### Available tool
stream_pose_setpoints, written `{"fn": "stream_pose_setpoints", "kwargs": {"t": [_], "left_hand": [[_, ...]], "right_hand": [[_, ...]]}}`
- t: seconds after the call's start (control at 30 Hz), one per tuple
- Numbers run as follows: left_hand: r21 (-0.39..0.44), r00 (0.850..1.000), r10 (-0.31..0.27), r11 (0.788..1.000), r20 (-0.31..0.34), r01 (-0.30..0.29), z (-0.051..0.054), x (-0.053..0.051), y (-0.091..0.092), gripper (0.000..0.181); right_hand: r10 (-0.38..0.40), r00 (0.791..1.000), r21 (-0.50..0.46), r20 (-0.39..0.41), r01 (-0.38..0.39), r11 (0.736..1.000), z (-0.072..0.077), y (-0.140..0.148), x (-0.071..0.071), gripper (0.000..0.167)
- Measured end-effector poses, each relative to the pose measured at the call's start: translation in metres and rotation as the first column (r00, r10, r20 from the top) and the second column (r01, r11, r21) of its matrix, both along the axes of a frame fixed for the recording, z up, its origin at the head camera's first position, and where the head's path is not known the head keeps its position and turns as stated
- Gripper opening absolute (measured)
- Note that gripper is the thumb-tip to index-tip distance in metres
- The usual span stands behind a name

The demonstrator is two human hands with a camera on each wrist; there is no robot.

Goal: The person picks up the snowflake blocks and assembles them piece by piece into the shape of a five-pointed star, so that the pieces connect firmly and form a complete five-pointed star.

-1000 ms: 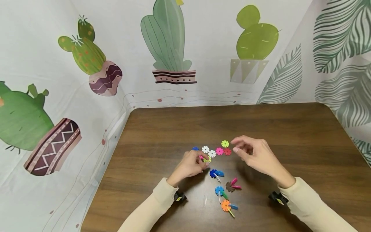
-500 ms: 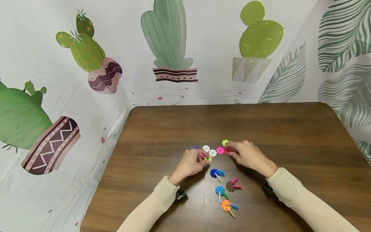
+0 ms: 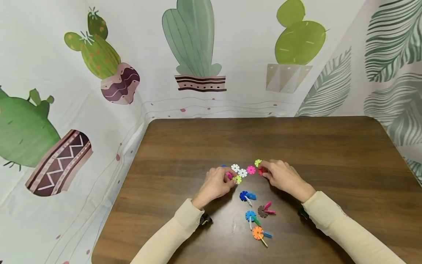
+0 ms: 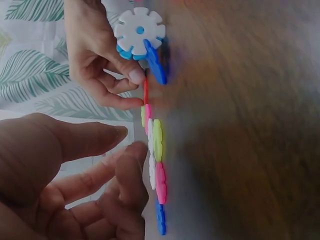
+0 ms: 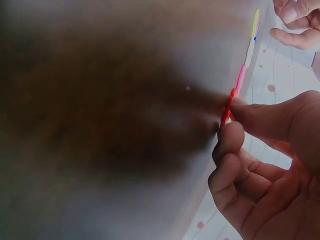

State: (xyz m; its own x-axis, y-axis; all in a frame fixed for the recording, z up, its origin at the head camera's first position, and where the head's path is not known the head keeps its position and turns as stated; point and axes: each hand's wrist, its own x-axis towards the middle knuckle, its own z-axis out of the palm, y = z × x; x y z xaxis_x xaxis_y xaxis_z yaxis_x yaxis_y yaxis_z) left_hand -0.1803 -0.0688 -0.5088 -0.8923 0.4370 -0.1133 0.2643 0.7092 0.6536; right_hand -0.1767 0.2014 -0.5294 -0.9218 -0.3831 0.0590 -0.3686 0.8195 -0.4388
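Right hand (image 3: 285,178): we pinch the red notched disc (image 3: 260,172) | left hand (image 3: 215,185): our fingers are released, loosely bent, beside the nearer lime disc (image 3: 237,179) | disc row (image 3: 242,173): inward from the tabletop's (image 3: 329,154) far edge, between its side edges

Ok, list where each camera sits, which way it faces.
Head: on the head, facing forward and down at the wooden table; left hand, right hand, cream sleeves show.
Left wrist: on that wrist, facing the left hand; right hand beyond.
Right wrist: on that wrist, facing the right hand; left hand beyond.
Wrist views share the red disc.
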Motion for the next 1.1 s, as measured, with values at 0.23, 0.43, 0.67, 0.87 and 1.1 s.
{"fn": "stream_pose_setpoints", "kwargs": {"t": [0.23, 0.43, 0.67, 0.87, 1.1], "left_hand": [[-0.118, 0.993, 0.060, 0.990, -0.100, -0.072, -0.004, -0.001, 0.006, 0.020], [-0.187, 0.989, 0.055, 0.979, -0.139, -0.081, -0.008, -0.003, 0.011, 0.025], [-0.245, 0.988, 0.039, 0.967, -0.147, -0.074, -0.011, -0.003, 0.012, 0.029], [-0.262, 0.991, 0.027, 0.963, -0.134, -0.062, -0.009, -0.002, 0.014, 0.027], [-0.277, 0.990, -0.021, 0.961, -0.139, -0.018, -0.009, 0.001, 0.015, 0.015]], "right_hand": [[-0.049, 0.995, 0.076, 0.091, 0.043, 0.996, 0.002, 0.004, 0.006, 0.024], [-0.070, 0.991, 0.101, 0.112, 0.058, 0.993, 0.002, 0.008, 0.012, 0.025], [-0.076, 0.993, 0.060, 0.095, 0.070, 0.996, 0.002, 0.010, 0.019, 0.026], [-0.079, 0.993, 0.002, 0.092, 0.079, 0.997, 0.002, 0.009, 0.023, 0.028], [-0.089, 0.990, -0.064, 0.106, 0.096, 0.993, 0.004, 0.011, 0.026, 0.029]]}}
